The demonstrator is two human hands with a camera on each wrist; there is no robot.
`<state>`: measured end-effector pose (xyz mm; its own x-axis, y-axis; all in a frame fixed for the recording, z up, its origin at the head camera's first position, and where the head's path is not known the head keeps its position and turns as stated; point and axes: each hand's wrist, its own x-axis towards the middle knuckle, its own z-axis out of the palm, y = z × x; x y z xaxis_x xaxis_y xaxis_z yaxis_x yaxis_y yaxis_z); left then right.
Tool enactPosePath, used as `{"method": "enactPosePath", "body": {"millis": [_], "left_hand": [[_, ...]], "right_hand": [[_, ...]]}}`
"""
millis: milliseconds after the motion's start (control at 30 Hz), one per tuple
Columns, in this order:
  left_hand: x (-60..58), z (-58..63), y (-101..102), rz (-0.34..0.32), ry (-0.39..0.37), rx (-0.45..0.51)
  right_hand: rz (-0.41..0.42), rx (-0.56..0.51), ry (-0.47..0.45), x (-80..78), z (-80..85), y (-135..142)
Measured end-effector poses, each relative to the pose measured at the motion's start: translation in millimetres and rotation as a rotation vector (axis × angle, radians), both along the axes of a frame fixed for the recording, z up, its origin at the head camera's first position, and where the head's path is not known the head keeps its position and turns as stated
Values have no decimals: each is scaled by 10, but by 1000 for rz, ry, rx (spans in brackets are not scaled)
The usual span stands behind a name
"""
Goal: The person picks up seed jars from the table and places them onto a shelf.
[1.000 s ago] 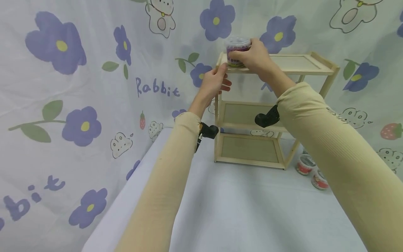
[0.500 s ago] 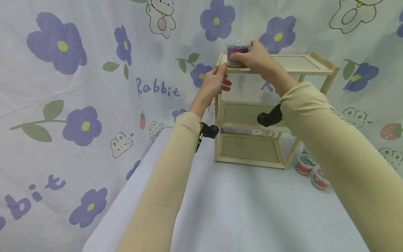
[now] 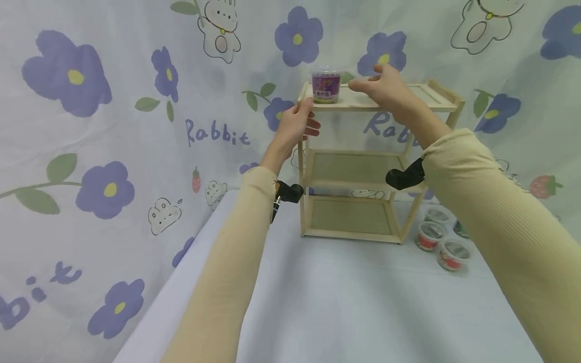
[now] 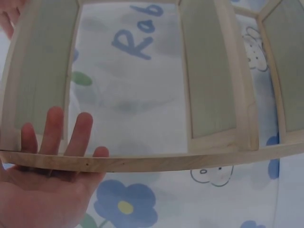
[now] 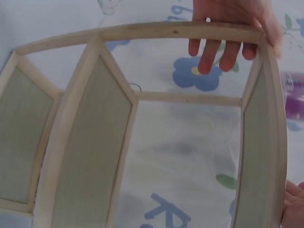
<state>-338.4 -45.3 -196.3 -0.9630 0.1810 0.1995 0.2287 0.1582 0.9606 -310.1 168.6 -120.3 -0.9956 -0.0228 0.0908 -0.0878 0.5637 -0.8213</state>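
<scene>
A small clear-lidded tub [image 3: 326, 86] with a purple label stands upright on the left end of the wooden rack's [image 3: 351, 166] top shelf. My left hand [image 3: 292, 126] grips the rack's front left corner just below it. In the left wrist view, the fingers of that left hand [image 4: 52, 190] pass behind the upright post [image 4: 142, 164]. To the right of the tub, apart from it, my right hand [image 3: 390, 93] hovers over the top shelf with nothing in its fingers. Only the tub's purple side [image 5: 294, 97] shows at the right wrist view's edge.
Several lidded tubs, one with a red label [image 3: 427, 242], stand on the white-covered table [image 3: 345, 302] right of the rack. The rack's lower shelves [image 3: 349, 216] hold nothing visible. A flower-printed cloth [image 3: 109, 126] hangs behind and to the left.
My right hand has let go of the purple tub and drawn away to the right. The tub stays on the top shelf; my left hand keeps its hold. The head view has shifted slightly.
</scene>
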Motion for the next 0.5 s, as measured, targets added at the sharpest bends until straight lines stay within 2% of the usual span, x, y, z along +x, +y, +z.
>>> {"method": "enactPosePath", "body": {"millis": [200,500], "left_hand": [[-30,-19,-95,10,10,3],[-69,0,-250,41,5,-17]], "right_hand": [[-8,-3,26,91,-5,191],[-40,-70,130,203,9,519]]}}
